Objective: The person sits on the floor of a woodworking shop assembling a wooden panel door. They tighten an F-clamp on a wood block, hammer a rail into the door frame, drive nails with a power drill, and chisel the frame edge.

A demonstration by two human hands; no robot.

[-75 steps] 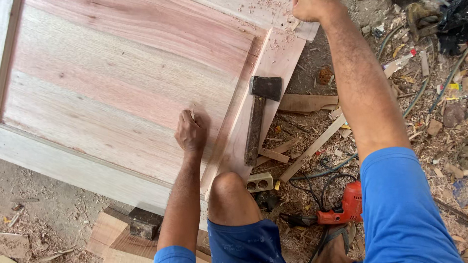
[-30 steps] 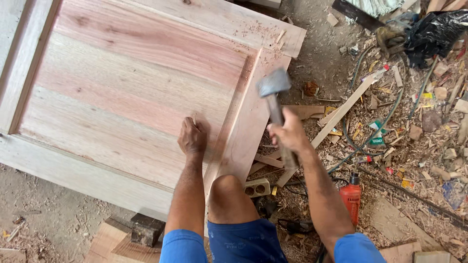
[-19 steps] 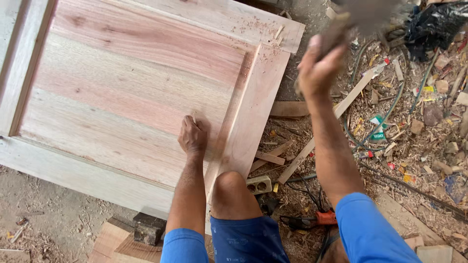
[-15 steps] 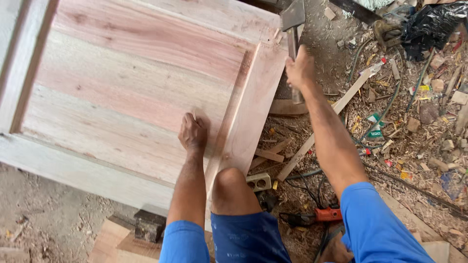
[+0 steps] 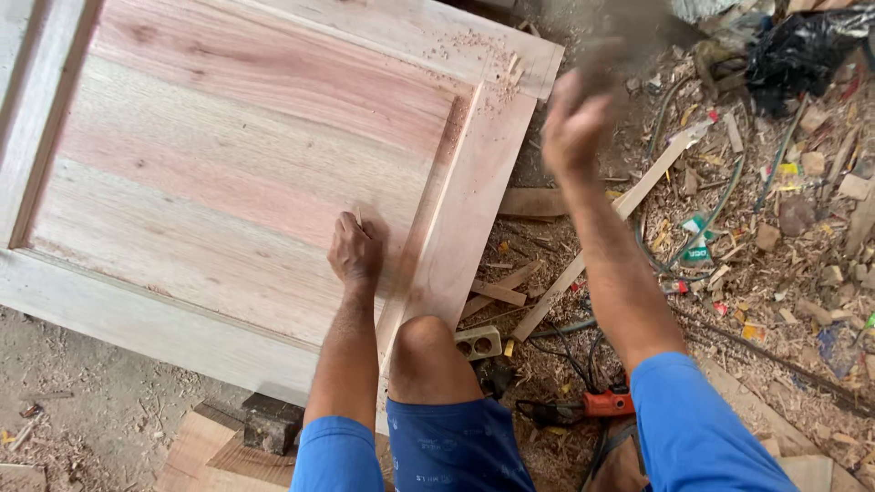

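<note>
Left hand on wooden door panel

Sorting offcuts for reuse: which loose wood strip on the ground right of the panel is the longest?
The pale diagonal strip, running from by the knee up to the debris at upper right. The other strips beside the panel are far shorter.

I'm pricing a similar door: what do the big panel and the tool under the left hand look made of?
The door panel looks like bare solid wood: pink and pale grain bands, matte, no sheen of varnish. The slim tool pinched in the left hand is mostly hidden; only a pale tip shows, so metal or wood cannot be told.
</note>
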